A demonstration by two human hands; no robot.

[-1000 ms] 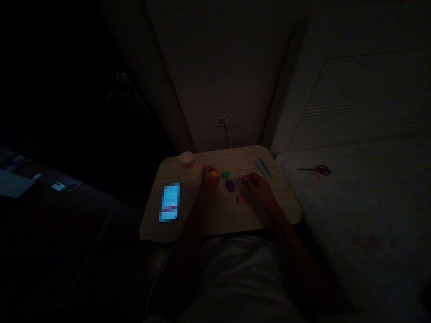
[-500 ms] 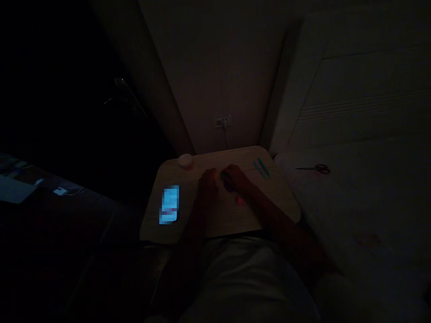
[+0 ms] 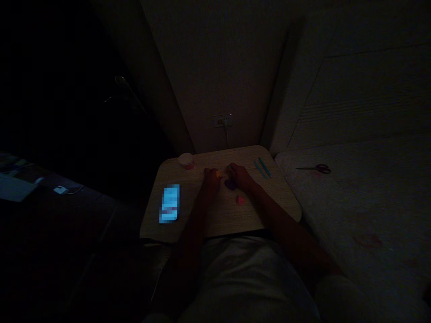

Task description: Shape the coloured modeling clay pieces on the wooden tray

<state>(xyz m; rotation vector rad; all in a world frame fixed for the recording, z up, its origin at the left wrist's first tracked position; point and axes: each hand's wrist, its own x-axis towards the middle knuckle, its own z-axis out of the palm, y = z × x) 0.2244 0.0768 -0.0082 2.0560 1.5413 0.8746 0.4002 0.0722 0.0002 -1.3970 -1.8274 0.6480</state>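
**Two hands at small clay lumps on a dim lap table**

Very low light. Left hand (image 3: 211, 178) rests on the wooden table (image 3: 208, 215), fingers curled around an orange lump (image 3: 218, 174). Right hand (image 3: 239, 176) lies just beside it, fingertips at a green lump (image 3: 229, 169); whether it grips the lump is too dark to tell. A purple lump (image 3: 230, 184) sits between the hands, a pink lump (image 3: 239, 200) nearer the body. Lit phone (image 3: 169, 204) left, small jar (image 3: 186, 160) at the far edge, two teal tools (image 3: 261, 168) right. Scissors (image 3: 314, 168) lie on the bedding, well apart.

light: very dim | wall (image 3: 218, 67) ahead of me: pale, socket (image 3: 222, 120) low | furniture: wooden table (image 3: 215, 215) over my lap | bed (image 3: 353, 188) right of table
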